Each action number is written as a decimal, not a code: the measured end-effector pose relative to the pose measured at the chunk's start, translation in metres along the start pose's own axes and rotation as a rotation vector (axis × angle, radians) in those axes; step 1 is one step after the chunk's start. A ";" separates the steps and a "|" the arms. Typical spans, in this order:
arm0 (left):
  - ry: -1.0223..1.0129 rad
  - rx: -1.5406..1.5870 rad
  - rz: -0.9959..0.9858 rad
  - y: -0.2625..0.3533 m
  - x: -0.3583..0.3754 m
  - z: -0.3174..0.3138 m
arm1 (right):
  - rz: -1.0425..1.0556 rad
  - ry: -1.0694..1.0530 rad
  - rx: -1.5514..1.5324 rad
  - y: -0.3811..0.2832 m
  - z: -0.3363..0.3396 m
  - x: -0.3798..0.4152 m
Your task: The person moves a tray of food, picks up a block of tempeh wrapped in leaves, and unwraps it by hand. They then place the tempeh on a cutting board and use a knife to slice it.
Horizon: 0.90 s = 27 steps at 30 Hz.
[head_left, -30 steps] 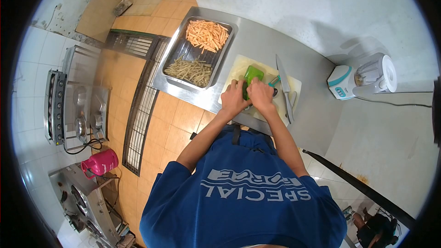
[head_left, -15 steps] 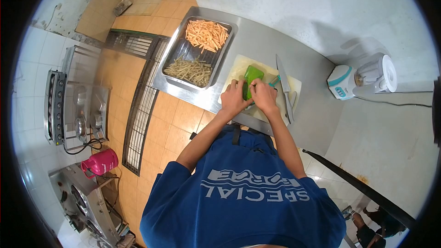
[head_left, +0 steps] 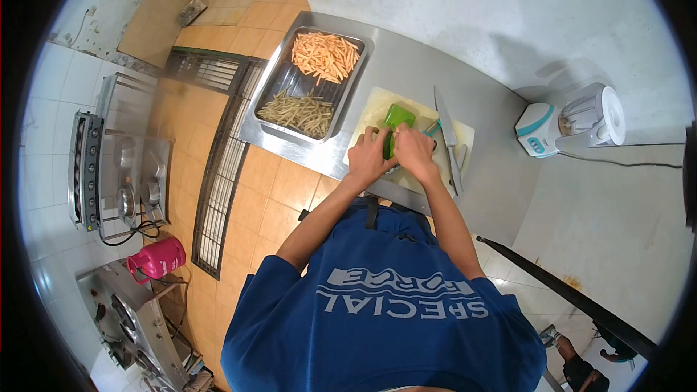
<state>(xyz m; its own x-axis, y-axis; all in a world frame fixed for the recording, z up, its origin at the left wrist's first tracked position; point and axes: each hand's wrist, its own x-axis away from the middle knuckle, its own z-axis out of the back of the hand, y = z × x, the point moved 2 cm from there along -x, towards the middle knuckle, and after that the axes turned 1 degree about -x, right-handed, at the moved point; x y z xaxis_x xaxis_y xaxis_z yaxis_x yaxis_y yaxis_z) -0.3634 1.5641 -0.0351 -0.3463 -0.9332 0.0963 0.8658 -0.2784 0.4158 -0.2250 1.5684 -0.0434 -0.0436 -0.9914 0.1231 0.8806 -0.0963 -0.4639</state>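
Note:
A bright green oblong item (head_left: 399, 115) with a darker green edge lies on the pale cutting board (head_left: 374, 107). My left hand (head_left: 369, 158) has its fingers curled over the near left end of it. Against its near right side, my right hand (head_left: 415, 151) is closed with bent fingers. A teal strip (head_left: 433, 128) sticks out beyond the right knuckles; I cannot tell what the right fingers hold. Just to the right, a large knife (head_left: 446, 123) lies across the board, its blade pointing away from me.
A metal tray (head_left: 347, 105) left of the board holds orange sticks (head_left: 325, 56) and pale green sticks (head_left: 298, 114). On the right end of the steel counter (head_left: 501, 174) stands a blender (head_left: 570, 122). A pink gas cylinder (head_left: 157, 258) and stove (head_left: 134, 319) are far left. Another person (head_left: 581, 374) appears lower right.
My right hand has shifted slightly toward me and left along the green item. My left hand stays nearly in place. The tray, knife and blender keep their places.

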 end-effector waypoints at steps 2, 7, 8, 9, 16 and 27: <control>0.002 -0.006 -0.006 0.000 0.001 0.000 | -0.030 -0.049 -0.019 0.002 -0.001 -0.003; 0.003 -0.015 -0.016 -0.003 0.001 -0.002 | -0.046 -0.118 -0.070 0.008 0.003 -0.008; -0.004 -0.017 -0.024 -0.003 0.001 -0.001 | -0.049 -0.139 -0.097 0.010 0.003 -0.009; -0.003 -0.015 -0.024 -0.003 0.003 -0.002 | -0.048 -0.138 -0.095 0.010 0.005 -0.011; 0.163 0.185 0.051 -0.017 -0.001 -0.021 | -0.143 -0.230 -0.243 0.020 0.004 -0.015; 0.079 0.333 0.235 -0.029 -0.021 -0.027 | -0.175 -0.243 -0.306 0.020 0.007 -0.016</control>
<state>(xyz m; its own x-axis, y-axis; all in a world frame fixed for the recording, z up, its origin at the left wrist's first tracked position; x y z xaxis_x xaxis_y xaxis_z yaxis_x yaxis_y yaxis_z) -0.3715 1.5851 -0.0736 -0.1133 -0.9808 0.1591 0.7495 0.0208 0.6617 -0.2030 1.5828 -0.0483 -0.0357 -0.9118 0.4091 0.6873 -0.3196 -0.6523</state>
